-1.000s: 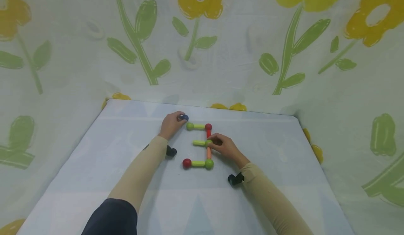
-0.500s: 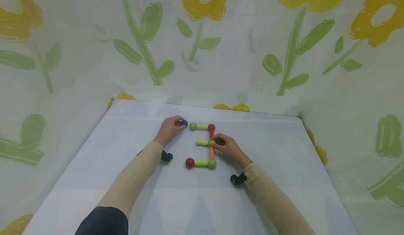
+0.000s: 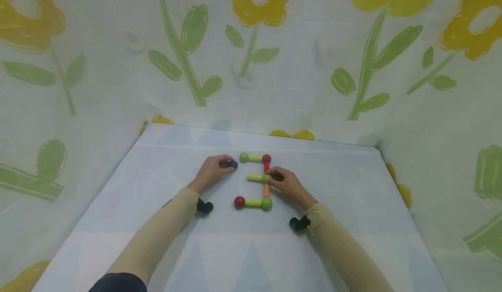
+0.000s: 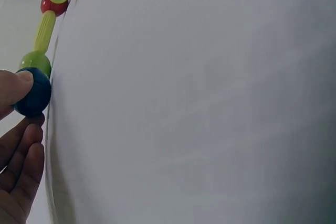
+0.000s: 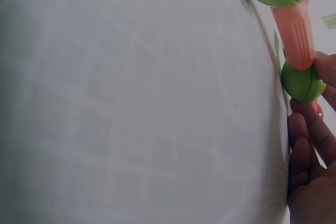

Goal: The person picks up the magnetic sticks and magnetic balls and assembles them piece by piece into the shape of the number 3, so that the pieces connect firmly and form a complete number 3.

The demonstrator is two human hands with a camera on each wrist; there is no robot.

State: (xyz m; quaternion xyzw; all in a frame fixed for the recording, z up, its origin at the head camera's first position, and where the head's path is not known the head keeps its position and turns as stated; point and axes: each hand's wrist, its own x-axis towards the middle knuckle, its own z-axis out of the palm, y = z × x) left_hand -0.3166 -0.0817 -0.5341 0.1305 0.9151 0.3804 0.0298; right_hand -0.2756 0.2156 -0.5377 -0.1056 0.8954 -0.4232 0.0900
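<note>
My left hand point(image 3: 212, 171) pinches a blue ball point(image 3: 233, 164) between thumb and fingers, left of the open side of a toy rod-and-ball figure on the table. That figure has an upper arm ending in a green ball point(image 3: 244, 157), a middle yellow-green rod point(image 3: 254, 178) with a bare left end, and a lower arm ending in a red ball point(image 3: 239, 202). With thumb and fingers, my right hand point(image 3: 289, 185) grips the middle green ball point(image 5: 300, 82), where an orange rod point(image 5: 295, 35) joins it. The blue ball is apart from the middle rod.
The figure lies on a white-covered table point(image 3: 219, 248). Behind it hangs a flower-printed cloth point(image 3: 298, 87). Black camera mounts point(image 3: 300, 223) stick out from both wrists, close above the table.
The left hand has drawn the blue ball nearer to me, from beside the upper green ball to just below it. My right hand keeps its hold; the whole head view has shifted slightly.
</note>
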